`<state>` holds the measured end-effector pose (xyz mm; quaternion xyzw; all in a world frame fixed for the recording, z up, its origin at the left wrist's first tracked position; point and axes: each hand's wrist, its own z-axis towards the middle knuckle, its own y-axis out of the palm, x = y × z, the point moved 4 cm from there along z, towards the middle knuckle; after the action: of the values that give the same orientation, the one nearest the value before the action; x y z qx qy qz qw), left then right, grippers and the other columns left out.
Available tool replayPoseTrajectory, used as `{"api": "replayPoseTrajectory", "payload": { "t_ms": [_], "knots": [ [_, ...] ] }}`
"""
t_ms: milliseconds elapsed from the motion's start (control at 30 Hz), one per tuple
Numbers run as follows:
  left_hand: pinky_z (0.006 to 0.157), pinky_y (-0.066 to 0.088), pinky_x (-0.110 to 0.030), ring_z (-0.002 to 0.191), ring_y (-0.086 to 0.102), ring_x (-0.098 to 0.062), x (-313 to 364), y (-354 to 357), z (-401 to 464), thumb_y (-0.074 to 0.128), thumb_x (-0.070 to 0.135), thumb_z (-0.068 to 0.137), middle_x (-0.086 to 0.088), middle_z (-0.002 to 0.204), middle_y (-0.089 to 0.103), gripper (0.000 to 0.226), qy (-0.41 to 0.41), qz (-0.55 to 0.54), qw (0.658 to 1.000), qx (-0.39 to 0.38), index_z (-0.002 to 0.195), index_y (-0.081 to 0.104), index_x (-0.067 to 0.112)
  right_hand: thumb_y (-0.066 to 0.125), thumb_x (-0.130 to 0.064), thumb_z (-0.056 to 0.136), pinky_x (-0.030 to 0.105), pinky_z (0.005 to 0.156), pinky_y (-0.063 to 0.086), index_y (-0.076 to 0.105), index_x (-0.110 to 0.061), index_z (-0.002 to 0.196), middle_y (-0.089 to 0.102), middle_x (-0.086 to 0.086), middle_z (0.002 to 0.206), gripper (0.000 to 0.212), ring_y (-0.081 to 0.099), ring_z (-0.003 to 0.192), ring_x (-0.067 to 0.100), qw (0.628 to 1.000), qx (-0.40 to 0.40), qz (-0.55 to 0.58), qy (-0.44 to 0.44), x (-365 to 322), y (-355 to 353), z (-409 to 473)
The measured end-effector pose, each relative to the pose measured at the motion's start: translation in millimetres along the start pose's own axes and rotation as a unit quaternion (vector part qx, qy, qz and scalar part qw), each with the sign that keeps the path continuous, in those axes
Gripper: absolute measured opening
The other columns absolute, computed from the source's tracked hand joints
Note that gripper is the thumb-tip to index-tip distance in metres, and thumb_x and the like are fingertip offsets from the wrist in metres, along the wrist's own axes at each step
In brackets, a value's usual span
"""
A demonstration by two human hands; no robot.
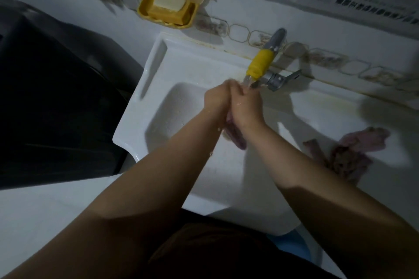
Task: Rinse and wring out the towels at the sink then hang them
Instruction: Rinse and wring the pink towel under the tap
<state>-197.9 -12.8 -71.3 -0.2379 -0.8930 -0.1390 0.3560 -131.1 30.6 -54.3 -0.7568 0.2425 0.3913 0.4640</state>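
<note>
Over the white sink (158, 70), my left hand (218, 95) and my right hand (247, 102) are pressed together under the yellow-sleeved tap (260, 63), where water runs. Both grip a wet pink towel (235, 136). Its loose end hangs down below my wrists into the basin, and the rest is hidden between my palms. A second pink towel (349, 154) lies crumpled on the sink's right ledge, apart from my hands.
A yellow soap dish (166, 10) with a bar of soap hangs on the tiled wall above the sink's left corner. The metal tap handle (283, 79) juts right. A dark appliance (56, 97) stands to the left, with a white surface (45, 222) in front of it.
</note>
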Motion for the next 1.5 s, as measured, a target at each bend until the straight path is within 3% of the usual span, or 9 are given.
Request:
{"api": "replayPoseTrajectory", "payload": {
  "t_ms": [67,200,533,667,800,1000,1167,1300,1500],
  "knots": [
    [0.086,0.047,-0.033,0.106,0.061,-0.029,-5.7,0.4,-0.2,0.050,0.021,0.096,-0.012,0.111,0.065,0.025,-0.011,0.038,0.999,0.008,0.113,0.059,0.005,0.040,-0.041,0.097,0.036,0.071,0.047,0.064,-0.009,0.074,0.067,0.014,0.080,0.046,0.063,0.077,0.028,0.999,-0.008,-0.046,-0.005,0.6,2.5,-2.8],
    [0.044,0.042,-0.021,0.042,0.052,-0.019,-14.0,11.6,-17.6,0.052,0.020,0.091,-0.006,0.049,0.052,0.025,-0.074,-0.049,0.996,-0.023,0.068,0.053,0.010,0.048,-0.035,0.095,0.035,0.065,0.040,0.049,-0.009,0.057,0.057,0.018,0.070,0.046,0.058,0.073,0.028,0.999,0.013,-0.034,0.032,7.9,-13.9,27.9],
    [0.044,0.038,-0.016,0.037,0.044,-0.016,16.1,-34.8,0.2,0.061,0.047,0.089,-0.003,0.040,0.045,0.048,-0.066,0.043,0.994,-0.074,0.058,0.047,0.013,0.036,-0.055,0.095,0.024,0.051,0.037,0.039,-0.021,0.127,0.053,0.000,0.090,0.047,0.049,0.060,0.014,0.960,-0.240,-0.062,0.131,26.1,-28.7,16.7],
    [0.039,0.038,-0.020,0.041,0.044,-0.016,29.5,-46.9,8.6,0.070,0.020,0.087,-0.012,0.064,0.054,0.022,-0.034,0.078,0.988,-0.129,0.094,0.051,0.012,0.071,-0.027,0.084,0.023,0.060,0.039,0.052,-0.021,0.092,0.053,-0.008,0.081,0.021,0.049,0.067,0.004,0.928,-0.358,-0.095,-0.035,32.4,-27.0,-4.7],
    [0.044,0.042,-0.024,0.058,0.051,-0.014,30.0,-49.1,12.8,0.064,-0.011,0.081,-0.019,0.108,0.056,0.079,-0.008,0.143,0.973,-0.182,0.141,0.029,0.025,0.068,-0.031,0.085,0.028,0.069,0.048,0.067,-0.007,0.081,0.061,0.005,0.081,0.024,0.058,0.077,0.018,0.954,-0.295,-0.051,-0.009,42.2,-35.0,16.5],
    [0.058,0.039,-0.027,0.071,0.041,-0.013,24.4,-48.1,7.2,0.068,0.027,0.087,-0.003,0.086,0.051,0.016,0.043,0.386,0.878,-0.282,0.098,0.060,0.019,0.051,-0.023,0.096,0.033,0.073,0.057,0.064,-0.016,0.086,0.074,0.002,0.085,0.018,0.070,0.083,0.014,0.915,-0.310,0.236,0.103,26.4,-39.4,19.8],
    [0.072,0.057,-0.037,0.085,0.054,-0.015,22.3,-48.4,9.8,0.047,0.035,0.099,-0.007,0.091,0.057,0.028,0.049,0.239,0.939,-0.242,0.098,0.062,0.013,0.046,-0.023,0.099,0.026,0.057,0.055,0.064,-0.019,0.079,0.070,0.002,0.075,0.028,0.066,0.070,0.015,0.897,-0.298,0.293,0.143,26.8,-33.6,21.8],
    [0.077,0.058,-0.040,0.084,0.065,-0.025,19.4,-48.4,9.2,0.039,0.029,0.103,-0.018,0.092,0.063,0.032,0.065,0.141,0.967,-0.202,0.096,0.061,0.008,0.058,-0.002,0.087,0.037,0.089,0.051,0.067,-0.013,0.084,0.068,0.004,0.086,0.015,0.064,0.087,0.018,0.883,-0.342,0.304,0.103,26.0,-35.7,20.9],
    [0.052,0.052,-0.023,0.059,0.053,-0.017,13.4,-47.2,-1.4,0.049,0.017,0.099,-0.012,0.074,0.053,0.015,0.085,0.286,0.911,-0.286,0.086,0.055,0.013,0.047,-0.002,0.091,0.031,0.072,0.052,0.066,-0.015,0.070,0.071,0.002,0.076,0.031,0.067,0.076,0.016,0.882,-0.289,0.354,0.113,23.5,-43.3,33.4]
  ]
}}
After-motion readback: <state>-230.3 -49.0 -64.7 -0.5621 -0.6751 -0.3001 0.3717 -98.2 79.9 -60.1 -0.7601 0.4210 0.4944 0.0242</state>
